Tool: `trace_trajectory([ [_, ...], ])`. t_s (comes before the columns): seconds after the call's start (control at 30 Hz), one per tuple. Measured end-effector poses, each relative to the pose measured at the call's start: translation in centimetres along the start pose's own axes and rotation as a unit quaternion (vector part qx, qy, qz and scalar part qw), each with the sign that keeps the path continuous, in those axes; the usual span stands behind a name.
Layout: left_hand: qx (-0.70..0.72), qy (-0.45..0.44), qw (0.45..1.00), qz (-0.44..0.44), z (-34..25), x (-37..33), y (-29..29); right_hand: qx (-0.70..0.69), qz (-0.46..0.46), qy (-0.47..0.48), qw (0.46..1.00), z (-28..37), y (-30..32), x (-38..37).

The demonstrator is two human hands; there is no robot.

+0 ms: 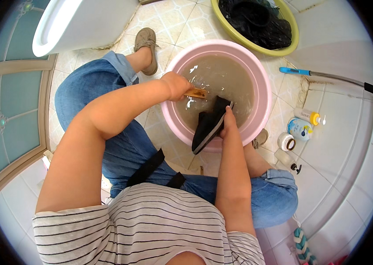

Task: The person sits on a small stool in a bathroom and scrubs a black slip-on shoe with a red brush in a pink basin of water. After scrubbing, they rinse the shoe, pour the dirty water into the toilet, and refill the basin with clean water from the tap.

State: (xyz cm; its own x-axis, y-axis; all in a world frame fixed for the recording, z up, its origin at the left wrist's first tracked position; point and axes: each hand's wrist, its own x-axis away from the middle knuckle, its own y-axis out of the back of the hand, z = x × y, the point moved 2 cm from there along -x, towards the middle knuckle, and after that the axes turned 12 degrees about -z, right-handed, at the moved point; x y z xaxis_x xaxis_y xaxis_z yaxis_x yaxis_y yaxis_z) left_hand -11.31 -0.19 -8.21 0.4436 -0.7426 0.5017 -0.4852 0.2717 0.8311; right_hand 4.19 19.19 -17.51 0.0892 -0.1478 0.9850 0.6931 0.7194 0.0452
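Note:
A pink basin of cloudy grey-brown water stands on the floor between my knees. My left hand, fingers closed, grips what looks like a wooden scrubbing brush just above the water; its bristles are hidden. Over the near side of the basin, my right hand holds a black shoe with a grey stripe along its sole edge. The shoe is tilted, one end toward me at the rim and the other over the water. Brush and shoe are a small gap apart.
Behind the basin is a yellow-green tub with dark cloth in it. A blue-handled pole leans at the right. Several bottles and jars, including a blue-and-white bottle, stand by the right wall. A white fixture is at the far left.

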Motion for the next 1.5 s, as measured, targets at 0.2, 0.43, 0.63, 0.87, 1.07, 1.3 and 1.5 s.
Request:
trace_trajectory([
  [0.2,0.041,0.048,0.998,-0.020,0.3,0.3,1.0,-0.058,0.044,0.026,0.997,0.3,-0.2,1.9],
  [0.43,0.444,0.100,0.878,-0.146,-1.0,-1.1,-1.0,-0.004,0.011,0.181,0.983,0.8,0.2,-1.5],
  [0.63,0.464,0.155,0.855,-0.168,-6.4,-0.2,-2.4,-0.057,0.080,0.121,0.988,0.8,-1.8,1.5],
  [0.87,0.493,0.246,0.812,-0.190,-4.7,-2.5,-1.6,-0.040,0.109,0.132,0.984,0.0,-3.9,3.2],
  [1.07,0.511,0.160,0.809,-0.242,-8.6,0.3,-1.5,-0.118,0.118,0.080,0.983,1.3,-3.6,5.7],
  [1.3,0.435,0.277,0.828,-0.219,-6.6,-2.9,1.3,-0.075,0.147,0.176,0.970,0.0,-4.5,1.5],
  [1.5,0.472,0.219,0.818,-0.246,-8.9,-0.7,0.5,-0.121,0.157,0.160,0.967,1.5,-2.9,2.0],
])
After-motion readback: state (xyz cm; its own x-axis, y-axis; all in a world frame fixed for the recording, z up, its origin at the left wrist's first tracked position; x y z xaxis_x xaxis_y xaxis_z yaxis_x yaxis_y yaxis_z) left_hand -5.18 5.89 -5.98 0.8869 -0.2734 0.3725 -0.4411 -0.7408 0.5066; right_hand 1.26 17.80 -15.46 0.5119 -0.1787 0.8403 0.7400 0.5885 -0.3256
